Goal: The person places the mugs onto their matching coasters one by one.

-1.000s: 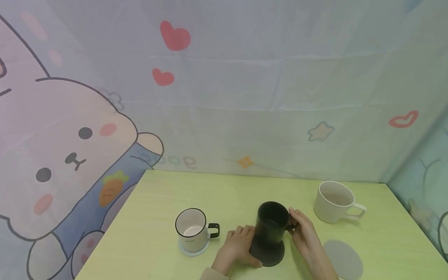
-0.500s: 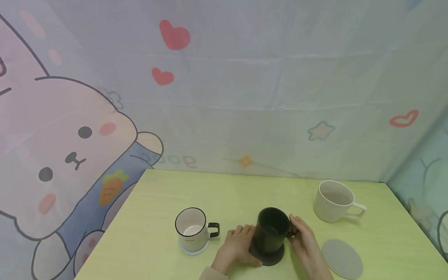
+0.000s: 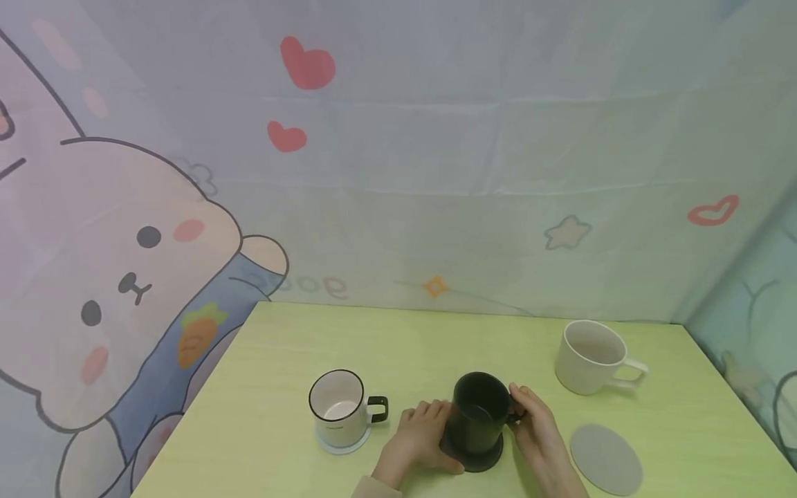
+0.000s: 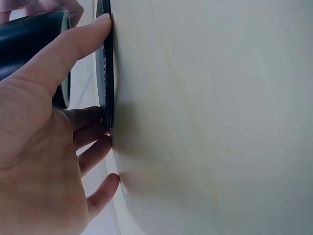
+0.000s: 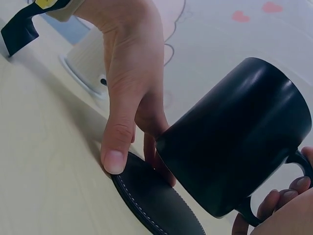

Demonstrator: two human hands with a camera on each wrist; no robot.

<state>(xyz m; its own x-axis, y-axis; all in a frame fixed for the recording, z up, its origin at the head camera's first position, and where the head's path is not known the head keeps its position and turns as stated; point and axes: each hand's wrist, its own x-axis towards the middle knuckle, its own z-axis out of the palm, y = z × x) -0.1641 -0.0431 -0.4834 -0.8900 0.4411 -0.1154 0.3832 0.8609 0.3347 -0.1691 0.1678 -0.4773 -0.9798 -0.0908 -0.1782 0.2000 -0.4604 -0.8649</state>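
Black mug [image 3: 474,429] tilts just above black coaster [image 5: 159,198], apart from it, well in from counter's [image 3: 398,342] far edge. Right hand [image 3: 540,436] grips mug handle [image 5: 298,159]; left hand [image 3: 418,437] holds coaster's rim. Beige mug [image 3: 582,370] near far right corner.

Soft, slightly hazy light in the head view, the flat yellow-green tabletop [image 3: 349,339] bright around the black cylindrical mug [image 3: 477,425]. Over to the right wrist: cooler, dimmer, a faint sheen streaking the mug's side, a soft-edged shadow left of it, the pale printed cloth backdrop [image 5: 210,44] behind it blurred. Left wrist, murky too, smudgy shadows beyond the mug!
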